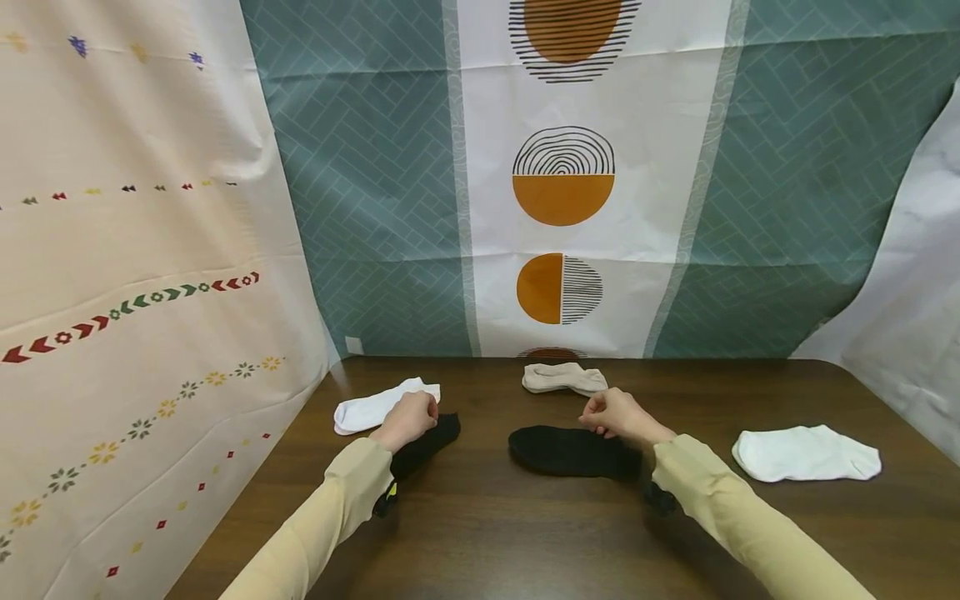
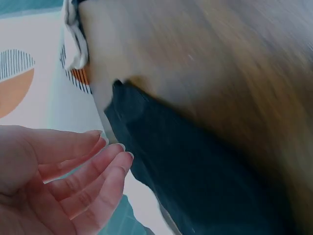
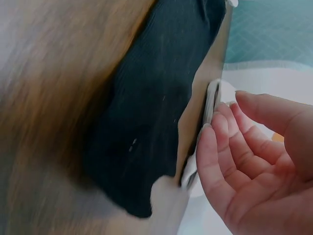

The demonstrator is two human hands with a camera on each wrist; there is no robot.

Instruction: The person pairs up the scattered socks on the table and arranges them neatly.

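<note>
Two black socks lie on the brown table. My left hand [image 1: 411, 417] is over the left black sock [image 1: 427, 448], which slants away under it. In the left wrist view its fingers bend loosely, thumb close to the fingertips, beside the sock's narrow end, with nothing held. My right hand [image 1: 618, 414] is at the far side of the other black sock [image 1: 558, 452], lying flat and crosswise. The right wrist view shows relaxed, slightly curved fingers [image 3: 210, 156] beside that sock, nothing between them and the thumb. The forearms partly cover both black socks in the head view.
A white sock [image 1: 367, 412] lies at the back left, just beyond the left hand. A beige sock [image 1: 562, 379] rests near the table's back edge. Another white sock [image 1: 808, 454] lies at the right. Patterned cloth [image 1: 375, 208] hangs behind the table.
</note>
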